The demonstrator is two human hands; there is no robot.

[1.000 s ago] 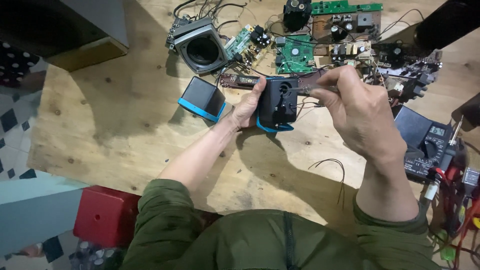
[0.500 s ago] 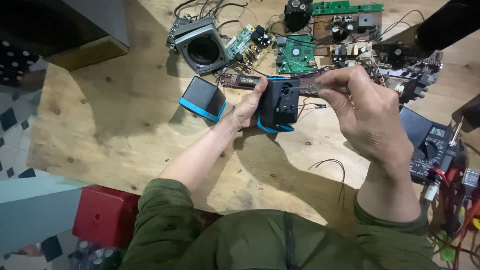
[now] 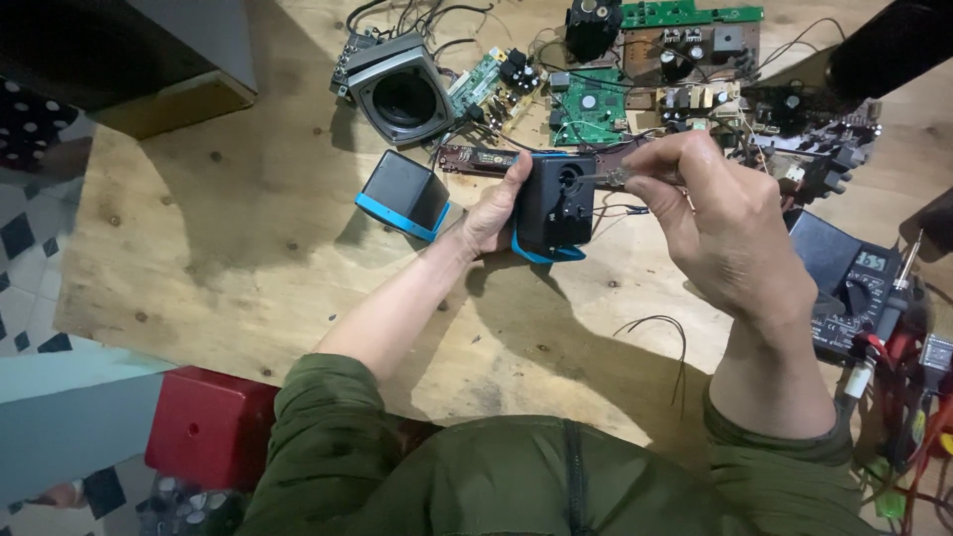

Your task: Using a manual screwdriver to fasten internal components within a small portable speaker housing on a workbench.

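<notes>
Head view, left hand gripping black box, right hand pinching tool

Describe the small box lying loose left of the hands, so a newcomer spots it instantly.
On the plywood table, look just left of the left hand. The small black cube with a blue rim lies there, tilted and unheld. The similar black-and-blue box is gripped in that hand; the grey speaker housing behind shows a round opening.

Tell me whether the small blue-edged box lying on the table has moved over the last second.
No. The small blue-edged box keeps its spot just below the grey speaker housing, left of the left hand.
</notes>
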